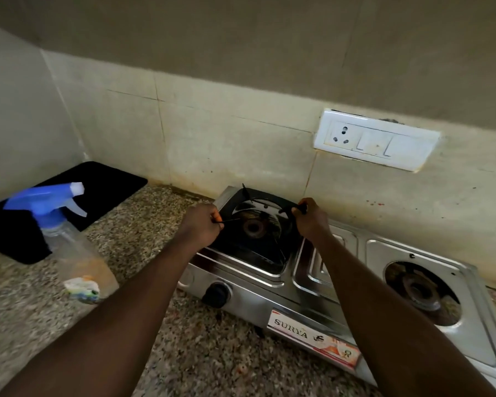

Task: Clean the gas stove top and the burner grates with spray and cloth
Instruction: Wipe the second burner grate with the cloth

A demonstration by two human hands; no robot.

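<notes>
Head view: burner grate between left hand and right hand, in both grips.

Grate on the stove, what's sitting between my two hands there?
In the head view, the left hand and right hand grip opposite sides of the black grate. Between them lies its open ring, with the burner below.

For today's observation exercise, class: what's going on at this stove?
A person grips the black grate at opposite sides with the left hand and the right hand, over the left burner of the steel stove. The right burner has no grate. The spray bottle stands untouched on the counter. No cloth shows.
</notes>
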